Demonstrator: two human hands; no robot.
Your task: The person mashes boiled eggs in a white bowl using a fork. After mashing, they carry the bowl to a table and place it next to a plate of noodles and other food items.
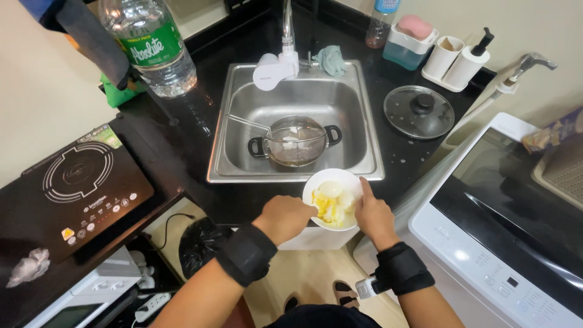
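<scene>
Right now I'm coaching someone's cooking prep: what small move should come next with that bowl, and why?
Probably keep working the yellow food loose: the left hand reaches into the white bowl while the right hand grips its rim. The bowl sits at the counter edge, so sliding it inward first seems wise.

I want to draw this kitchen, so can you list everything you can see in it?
bowl: one, white, yellow and white food inside, on the black counter edge in front of the sink
sink: one, steel, centre
pot: one, dark with two black handles, in the sink, a wire strainer on it
tap: one, steel with a white filter, behind the sink
glass lid: one, black knob, right of the sink
water bottle: one, clear with a green label, upper left
induction cooker: one, black, left
dispensers: two, white, upper right
washing machine: one, white, right
left hand: in the food
right hand: on the bowl's rim
</scene>
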